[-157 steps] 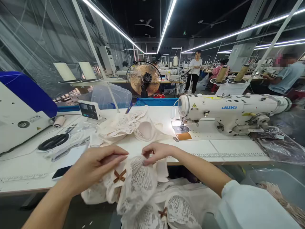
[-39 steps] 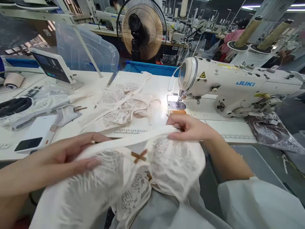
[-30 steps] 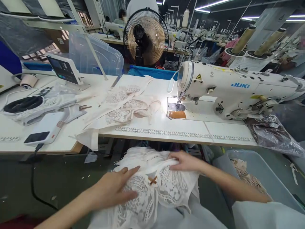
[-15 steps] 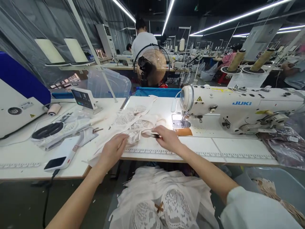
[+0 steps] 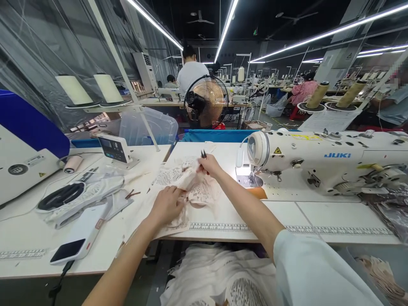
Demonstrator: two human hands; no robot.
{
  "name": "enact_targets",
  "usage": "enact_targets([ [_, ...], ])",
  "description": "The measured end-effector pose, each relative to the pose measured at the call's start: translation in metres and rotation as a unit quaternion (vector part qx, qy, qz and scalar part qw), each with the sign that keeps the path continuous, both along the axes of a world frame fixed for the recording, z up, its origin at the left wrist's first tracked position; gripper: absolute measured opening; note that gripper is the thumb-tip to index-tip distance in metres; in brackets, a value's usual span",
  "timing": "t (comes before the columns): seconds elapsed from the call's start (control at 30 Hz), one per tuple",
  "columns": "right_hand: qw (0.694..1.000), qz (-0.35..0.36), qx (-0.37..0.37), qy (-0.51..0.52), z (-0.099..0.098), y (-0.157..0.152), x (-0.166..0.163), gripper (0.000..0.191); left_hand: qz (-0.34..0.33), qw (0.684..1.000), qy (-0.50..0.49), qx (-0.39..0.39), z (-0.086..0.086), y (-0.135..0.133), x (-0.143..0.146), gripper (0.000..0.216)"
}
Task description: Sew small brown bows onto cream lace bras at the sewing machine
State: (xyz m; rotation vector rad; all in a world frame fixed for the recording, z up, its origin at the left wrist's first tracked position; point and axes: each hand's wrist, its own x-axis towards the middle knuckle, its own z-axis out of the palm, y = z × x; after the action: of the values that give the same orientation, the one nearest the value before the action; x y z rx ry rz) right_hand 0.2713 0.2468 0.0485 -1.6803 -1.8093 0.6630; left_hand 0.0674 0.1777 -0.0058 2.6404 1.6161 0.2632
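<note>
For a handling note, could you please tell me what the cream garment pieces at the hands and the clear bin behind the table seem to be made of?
Cream garment pieces: probably soft, matte lace, given the openwork pattern and limp folds; the fibre itself can't be told.
Clear bin: likely smooth, slightly glossy plastic, being see-through with pale highlights.

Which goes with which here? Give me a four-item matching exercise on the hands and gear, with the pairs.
1. left hand
2. right hand
3. JUKI sewing machine
4. electric fan

A. bears blue lettering
B. on a lace bra, no tool showing
C. beyond the white table
D. holds a dark pointed tool

Pairs: 1-B, 2-D, 3-A, 4-C
</note>
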Motion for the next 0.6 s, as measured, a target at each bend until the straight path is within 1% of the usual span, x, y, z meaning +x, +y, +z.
enact_targets([
  [0.07,0.997,-0.011,0.027,0.077,0.013,0.01,-0.008,0.018,-0.001,1.0,-0.01,-0.014,0.002,0.002,-0.002,0.04],
  [0.1,0.99,-0.013,0.048,0.13,0.017,0.014,-0.012,0.019,0.0,1.0,-0.018,-0.021,0.003,0.003,-0.003,0.038],
  [0.17,0.969,-0.004,0.094,0.227,0.021,0.021,-0.022,0.018,0.006,0.999,-0.037,-0.035,0.002,0.005,-0.001,0.035],
  [0.2,0.966,0.006,0.108,0.235,0.021,0.025,-0.026,0.018,0.01,0.998,-0.046,-0.04,0.001,0.006,0.0,0.036],
  [0.23,0.972,0.017,0.112,0.208,0.02,0.028,-0.031,0.019,0.013,0.997,-0.056,-0.044,0.0,0.007,0.002,0.037],
  [0.3,0.991,0.031,0.093,0.087,0.016,0.033,-0.037,0.019,0.019,0.995,-0.077,-0.056,-0.004,0.009,0.004,0.04],
  [0.37,0.998,0.03,0.061,-0.009,0.012,0.034,-0.038,0.021,0.025,0.991,-0.1,-0.082,-0.008,0.013,0.003,0.048],
  [0.4,0.998,0.023,0.051,-0.029,0.011,0.032,-0.036,0.023,0.029,0.988,-0.113,-0.098,-0.01,0.016,0.002,0.051],
  [0.5,0.997,-0.02,0.053,-0.06,0.01,0.018,-0.022,0.036,0.042,0.978,-0.157,-0.133,-0.014,0.023,-0.004,0.056],
  [0.6,0.981,-0.111,0.113,-0.112,0.011,-0.007,0.0,0.042,0.032,0.966,-0.211,-0.147,-0.013,0.027,-0.006,0.06],
])
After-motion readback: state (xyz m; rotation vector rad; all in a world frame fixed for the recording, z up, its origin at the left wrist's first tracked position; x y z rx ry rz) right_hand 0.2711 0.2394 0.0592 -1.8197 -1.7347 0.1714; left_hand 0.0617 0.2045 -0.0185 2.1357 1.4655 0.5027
